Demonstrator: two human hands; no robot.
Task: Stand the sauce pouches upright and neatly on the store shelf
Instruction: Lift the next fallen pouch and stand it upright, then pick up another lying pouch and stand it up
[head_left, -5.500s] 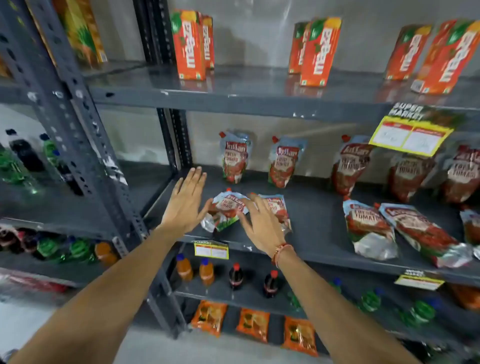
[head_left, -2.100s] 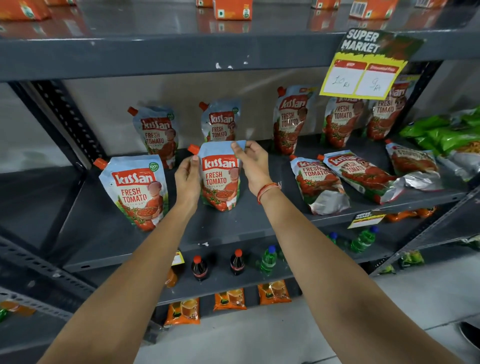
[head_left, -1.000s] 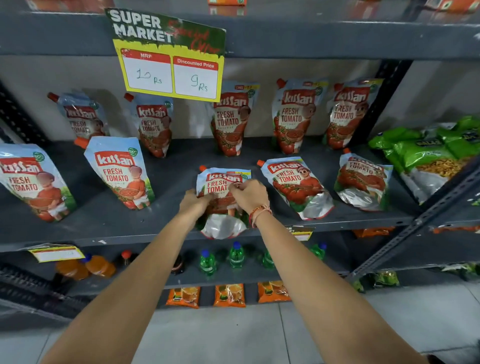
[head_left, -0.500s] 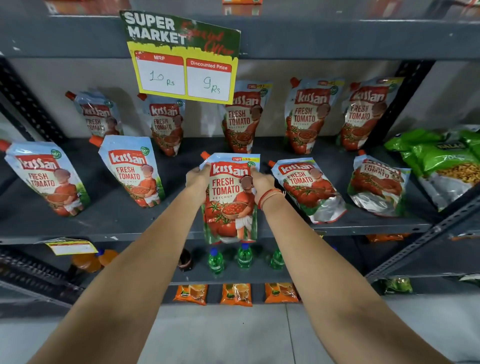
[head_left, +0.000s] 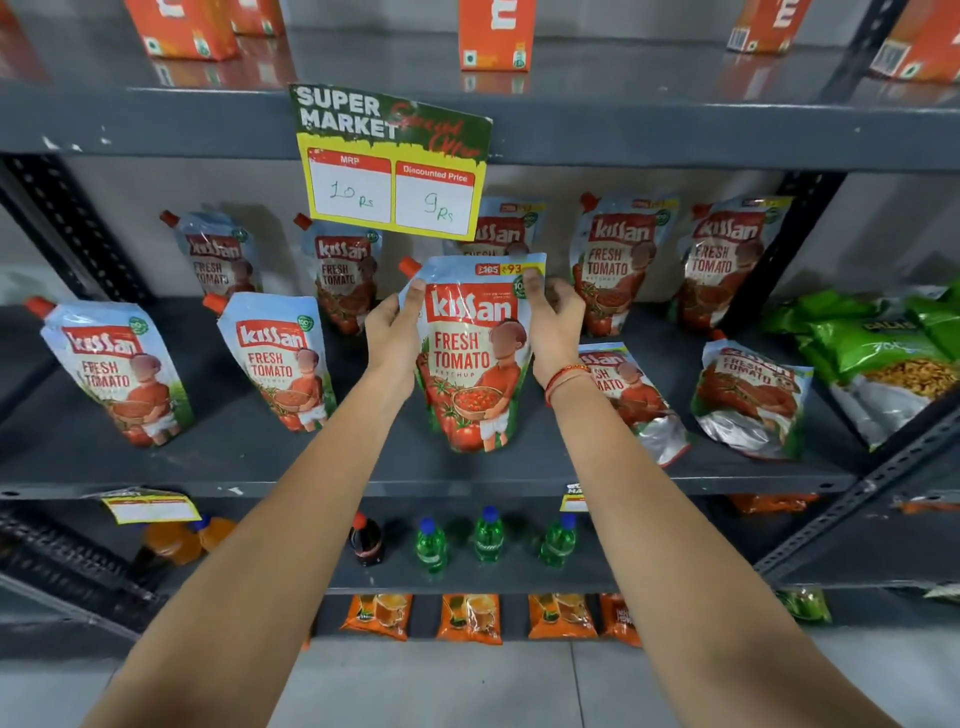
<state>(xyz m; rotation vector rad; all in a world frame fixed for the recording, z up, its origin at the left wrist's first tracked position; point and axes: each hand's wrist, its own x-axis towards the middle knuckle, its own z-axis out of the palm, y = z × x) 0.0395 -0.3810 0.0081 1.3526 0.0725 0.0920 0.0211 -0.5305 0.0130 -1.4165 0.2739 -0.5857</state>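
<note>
A tomato ketchup pouch (head_left: 475, 358) with a red spout stands upright on the grey middle shelf (head_left: 311, 462), its base on the shelf. My left hand (head_left: 392, 332) grips its upper left edge and my right hand (head_left: 556, 327) pinches its upper right corner. Two pouches (head_left: 119, 371) (head_left: 278, 358) stand upright in the front row to the left. Several more stand along the back wall. Right of my hands, two pouches (head_left: 631, 400) (head_left: 748, 395) lie flat on the shelf.
A yellow price card (head_left: 392, 161) hangs from the shelf above, just over the held pouch. Green snack bags (head_left: 883, 353) lie at the right end. Orange juice cartons (head_left: 496, 34) stand on the top shelf. Small bottles (head_left: 488, 535) line the shelf below.
The pouch, held off the shelf's front edge half a second ago, has moved back and now rests upright on the shelf. Both hands have shifted up to its top corners.
</note>
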